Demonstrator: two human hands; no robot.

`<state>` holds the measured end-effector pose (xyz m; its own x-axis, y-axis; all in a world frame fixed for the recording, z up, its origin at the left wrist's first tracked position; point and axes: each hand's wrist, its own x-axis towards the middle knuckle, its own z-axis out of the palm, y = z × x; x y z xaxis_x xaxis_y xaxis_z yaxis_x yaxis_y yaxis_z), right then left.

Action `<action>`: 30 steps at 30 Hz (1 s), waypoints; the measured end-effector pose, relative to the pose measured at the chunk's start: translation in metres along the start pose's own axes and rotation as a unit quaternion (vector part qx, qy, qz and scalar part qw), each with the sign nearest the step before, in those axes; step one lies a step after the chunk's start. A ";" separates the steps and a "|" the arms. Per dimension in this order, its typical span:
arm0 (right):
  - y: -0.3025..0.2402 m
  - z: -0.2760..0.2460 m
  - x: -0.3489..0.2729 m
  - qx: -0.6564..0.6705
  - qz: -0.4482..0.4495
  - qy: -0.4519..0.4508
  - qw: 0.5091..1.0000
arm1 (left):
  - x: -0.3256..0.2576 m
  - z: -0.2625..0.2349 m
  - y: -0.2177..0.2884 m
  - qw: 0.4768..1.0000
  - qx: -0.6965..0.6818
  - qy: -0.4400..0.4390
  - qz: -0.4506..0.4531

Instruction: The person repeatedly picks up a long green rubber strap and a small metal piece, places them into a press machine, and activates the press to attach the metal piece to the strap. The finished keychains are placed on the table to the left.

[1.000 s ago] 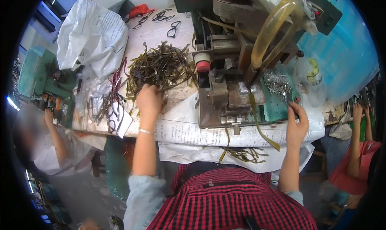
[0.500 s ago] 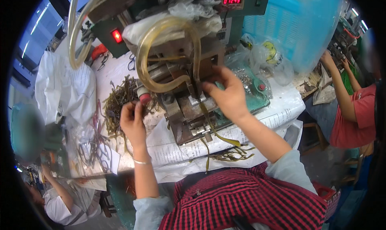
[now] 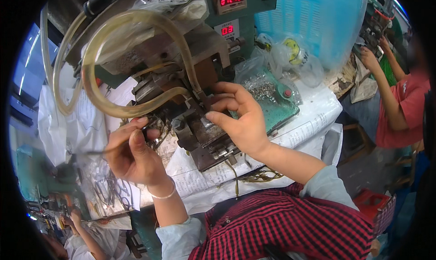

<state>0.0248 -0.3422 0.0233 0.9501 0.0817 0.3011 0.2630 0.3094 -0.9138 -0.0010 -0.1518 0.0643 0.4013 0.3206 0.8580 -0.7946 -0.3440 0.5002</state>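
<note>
My left hand [image 3: 138, 157] is raised left of the bench machine's metal fixture [image 3: 200, 135], thumb and fingers bent together. A thin dark strip [image 3: 97, 152], smeared by motion, sticks out to the left from this hand. My right hand [image 3: 243, 121] is at the fixture's right side, fingers curled and fingertips against the metal. Whatever small piece they grip is hidden. Beside the right thumb shows a shiny plate on the fixture. A yellowed clear hose [image 3: 93, 87] loops over the fixture. Below its front edge lie several olive-brown strips [image 3: 259, 176].
Small metal pieces [image 3: 263, 89] fill part of a green tray [image 3: 284, 110] on the right. Clear plastic bags [image 3: 302, 64] and a blue basket [image 3: 313, 23] stand behind. White sacking [image 3: 313, 132] covers the bench front. Other people work at left and right; one wears a red shirt [image 3: 404, 114].
The olive strip that hung from the fixture is gone from there. My left hand has moved left and nearer, with a strip in it. My right hand has shifted left and slightly lower.
</note>
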 end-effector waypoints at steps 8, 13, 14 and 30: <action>-0.022 -0.046 0.009 -0.195 0.043 -0.095 0.975 | -0.049 0.006 0.013 0.945 0.161 -0.235 0.163; 0.061 -0.123 0.000 -0.492 -0.039 0.003 0.869 | -0.065 0.031 0.006 0.900 0.230 -0.287 0.234; 0.057 -0.126 -0.007 -0.483 -0.025 0.000 0.875 | -0.067 0.031 0.000 0.902 0.214 -0.276 0.252; 0.067 -0.130 -0.007 -0.596 -0.050 0.021 0.801 | -0.082 0.028 0.018 0.931 0.219 -0.270 0.109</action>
<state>0.0576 -0.4450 -0.0757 0.9126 0.0736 0.4021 0.2877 -0.8145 -0.5037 -0.0355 -0.2086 0.0058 0.5174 -0.2489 0.8188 -0.6697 -0.7133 0.2063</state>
